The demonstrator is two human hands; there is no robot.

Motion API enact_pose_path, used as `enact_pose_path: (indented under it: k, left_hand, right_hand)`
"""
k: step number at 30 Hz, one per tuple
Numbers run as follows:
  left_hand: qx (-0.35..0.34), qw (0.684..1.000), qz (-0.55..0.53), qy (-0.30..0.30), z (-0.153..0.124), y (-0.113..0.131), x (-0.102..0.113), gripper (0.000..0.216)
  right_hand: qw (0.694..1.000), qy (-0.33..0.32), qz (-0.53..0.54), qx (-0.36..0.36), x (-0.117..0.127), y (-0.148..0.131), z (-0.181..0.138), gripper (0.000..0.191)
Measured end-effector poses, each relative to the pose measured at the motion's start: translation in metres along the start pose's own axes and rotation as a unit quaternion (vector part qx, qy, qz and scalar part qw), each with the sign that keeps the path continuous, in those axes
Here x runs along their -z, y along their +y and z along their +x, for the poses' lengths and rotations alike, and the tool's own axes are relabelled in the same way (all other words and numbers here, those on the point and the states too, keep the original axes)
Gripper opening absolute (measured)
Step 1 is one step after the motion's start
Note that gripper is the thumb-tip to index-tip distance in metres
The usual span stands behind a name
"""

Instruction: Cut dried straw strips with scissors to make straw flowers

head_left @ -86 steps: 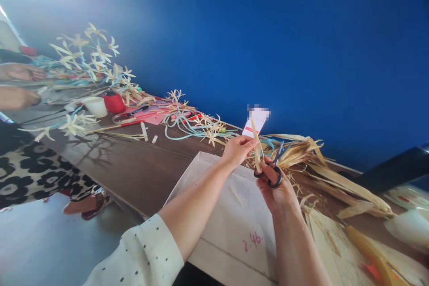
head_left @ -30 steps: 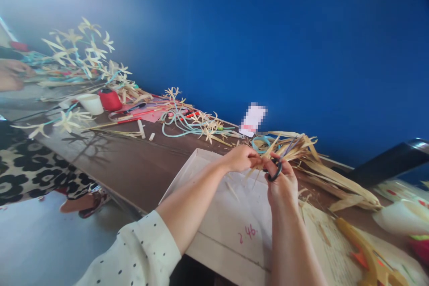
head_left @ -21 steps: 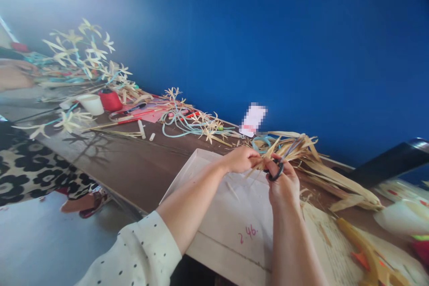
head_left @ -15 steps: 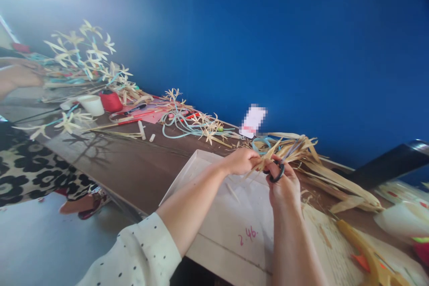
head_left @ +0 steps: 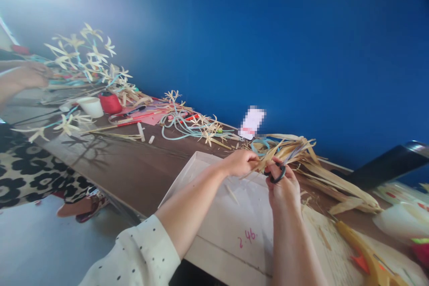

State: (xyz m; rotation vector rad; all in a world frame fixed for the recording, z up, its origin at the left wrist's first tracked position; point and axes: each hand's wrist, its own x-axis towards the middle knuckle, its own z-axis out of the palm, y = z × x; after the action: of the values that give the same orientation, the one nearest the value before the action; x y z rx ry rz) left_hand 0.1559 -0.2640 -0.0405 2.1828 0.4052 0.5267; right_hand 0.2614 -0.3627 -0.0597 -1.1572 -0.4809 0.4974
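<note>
My left hand [head_left: 241, 162] is closed, pinching a thin dried straw strip [head_left: 260, 166] over a white board [head_left: 214, 196]. My right hand [head_left: 284, 185] grips black-handled scissors [head_left: 276, 173], fingers through the loops, blades pointing up and right into the strip. The two hands almost touch. Behind them lies a pile of dried husk leaves [head_left: 321, 174].
A brown table [head_left: 130, 161] runs along a blue wall [head_left: 268, 44]. On it lie straw flowers [head_left: 87, 58], pale blue cords [head_left: 182, 130], a white cup [head_left: 91, 106], a red spool [head_left: 110, 103] and a small card [head_left: 251, 123]. Another person's hand [head_left: 30, 75] and patterned clothing [head_left: 30, 170] are at left. A yellow tool [head_left: 365, 254] lies at right.
Since 2.9 s ago both hands have come down from holding the strip upright to just above the board. Over the last second they have barely moved.
</note>
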Motion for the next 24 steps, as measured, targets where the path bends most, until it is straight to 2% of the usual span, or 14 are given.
enact_pose_path:
  k: [7, 16, 24]
  left_hand:
    - [-0.004, 0.999, 0.031, 0.016, 0.001, 0.001, -0.005, 0.031]
    - [-0.018, 0.996, -0.079, -0.032, 0.001, -0.002, -0.002, 0.031]
    - [0.026, 0.997, -0.055, -0.046, -0.001, -0.006, 0.008, 0.031]
  right_hand:
    - [0.999, 0.008, -0.047, 0.01, 0.0, 0.003, 0.001, 0.046]
    - [0.999, 0.037, 0.032, -0.019, 0.005, 0.005, 0.004, 0.04]
    - [0.997, 0.047, 0.057, -0.022, 0.007, 0.001, 0.005, 0.036]
